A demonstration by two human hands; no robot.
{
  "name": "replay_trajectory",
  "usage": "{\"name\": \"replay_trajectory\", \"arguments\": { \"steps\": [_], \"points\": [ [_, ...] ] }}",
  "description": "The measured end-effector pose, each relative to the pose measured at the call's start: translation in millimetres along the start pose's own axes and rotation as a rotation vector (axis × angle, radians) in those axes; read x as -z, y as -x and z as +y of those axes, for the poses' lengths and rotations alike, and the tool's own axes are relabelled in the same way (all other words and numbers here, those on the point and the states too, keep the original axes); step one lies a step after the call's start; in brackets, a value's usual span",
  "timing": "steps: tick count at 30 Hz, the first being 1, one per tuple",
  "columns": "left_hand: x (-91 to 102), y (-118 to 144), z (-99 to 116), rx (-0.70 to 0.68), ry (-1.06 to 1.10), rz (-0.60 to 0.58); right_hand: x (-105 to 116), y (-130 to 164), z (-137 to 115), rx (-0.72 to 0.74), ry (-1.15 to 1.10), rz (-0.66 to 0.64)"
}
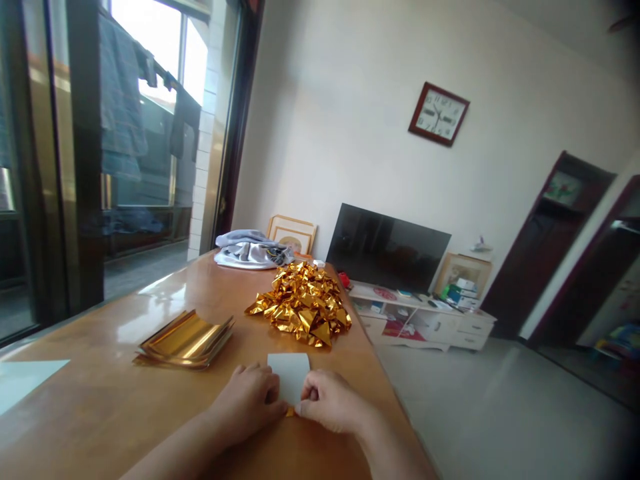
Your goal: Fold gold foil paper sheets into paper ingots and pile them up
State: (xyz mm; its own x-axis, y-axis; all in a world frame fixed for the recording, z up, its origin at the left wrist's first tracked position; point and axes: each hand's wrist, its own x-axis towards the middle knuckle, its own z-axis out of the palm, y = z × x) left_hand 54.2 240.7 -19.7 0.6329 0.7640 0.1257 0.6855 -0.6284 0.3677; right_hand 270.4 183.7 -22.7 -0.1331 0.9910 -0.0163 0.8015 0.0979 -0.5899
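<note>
Gold foil is peeking out as a sliver between the fingertips of both hands, where the left hand (249, 395) and right hand (327, 400) are pinching together on the near edge of a small sheet of paper (289, 373). The sheet is lying flat on the wooden table (100, 400), its pale side facing up and its far edge pointing away from the person. How much of it is sitting under the fingers is hidden, and whether a fold is already pressed in is hard to make out.

Just beyond the hands, a heap of folded gold pieces (301, 304) is piling up near the table's right edge, and a stack of flat gold sheets (186, 340) is resting to the left, well apart from the heap. A bundle of grey cloth (253, 250) is lying at the far end. A pale sheet is being cut off by the left border.

Past the table, a dark television (387, 248) is standing on a low white cabinet (425, 320), and a red-framed clock (439, 114) is hanging on the wall.
</note>
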Motion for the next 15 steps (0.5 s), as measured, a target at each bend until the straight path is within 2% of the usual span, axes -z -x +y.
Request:
{"name": "replay_trajectory", "arguments": {
  "steps": [11, 13, 15],
  "points": [
    [7.5, 3.0, 2.9, -0.015, 0.039, 0.050, -1.3, 1.3, 4.9, 0.046, -0.028, 0.022],
    [7.0, 1.3, 0.7, -0.020, 0.065, 0.099, -0.9, 1.4, 5.2, 0.037, -0.073, 0.013],
    [6.5, -0.8, -2.2, -0.003, 0.114, 0.197, 0.5, 1.5, 4.1, 0.029, -0.146, 0.027]
  ]
}}
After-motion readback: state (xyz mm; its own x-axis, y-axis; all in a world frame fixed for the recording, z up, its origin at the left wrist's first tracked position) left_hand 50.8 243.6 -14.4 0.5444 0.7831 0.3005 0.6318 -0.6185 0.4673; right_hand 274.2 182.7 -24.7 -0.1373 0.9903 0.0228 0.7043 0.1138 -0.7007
